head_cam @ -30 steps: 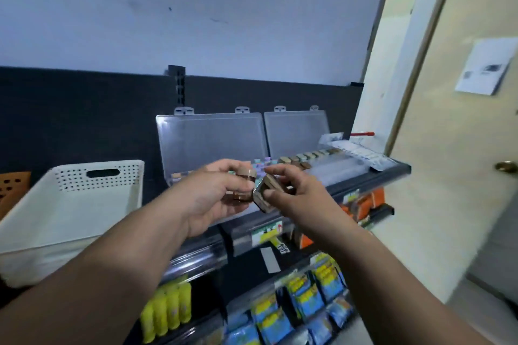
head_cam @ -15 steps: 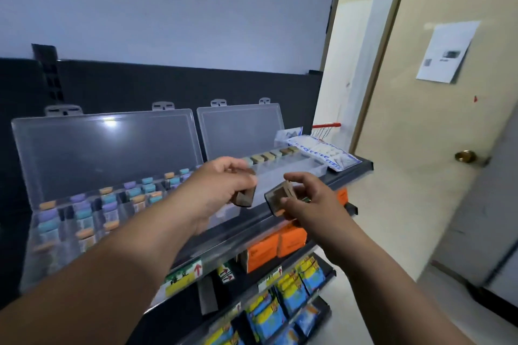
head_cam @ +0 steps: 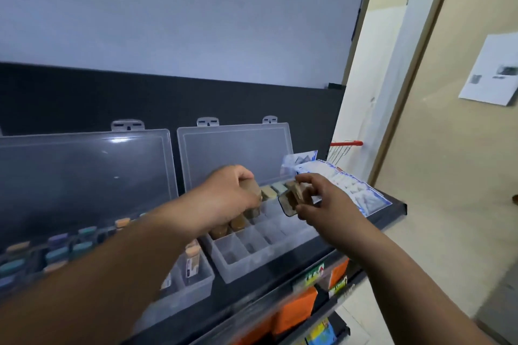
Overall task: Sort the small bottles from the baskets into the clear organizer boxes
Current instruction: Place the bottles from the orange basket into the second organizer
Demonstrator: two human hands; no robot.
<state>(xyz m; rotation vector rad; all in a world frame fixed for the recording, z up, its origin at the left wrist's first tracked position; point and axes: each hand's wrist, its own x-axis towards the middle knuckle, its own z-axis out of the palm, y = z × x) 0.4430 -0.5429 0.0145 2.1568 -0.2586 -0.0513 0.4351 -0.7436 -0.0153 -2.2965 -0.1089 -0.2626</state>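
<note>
At lower left, pastel-capped bottles (head_cam: 57, 254) are held in a clear organizer box (head_cam: 196, 281); one label (head_cam: 192, 264) is too blurred to be read. At centre, a brown-capped bottle (head_cam: 253, 195) is gripped by the curled left hand (head_cam: 227, 199) above the second organizer box (head_cam: 252, 260). Further right, small brown bottles (head_cam: 289, 202) are pinched in the right hand (head_cam: 328, 202).

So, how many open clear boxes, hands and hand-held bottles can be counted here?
Clear boxes: 2 (left box, right box)
Hands: 2 (left hand, right hand)
Held bottles: 2 (left bottle, right bottle)
Total: 6
</note>
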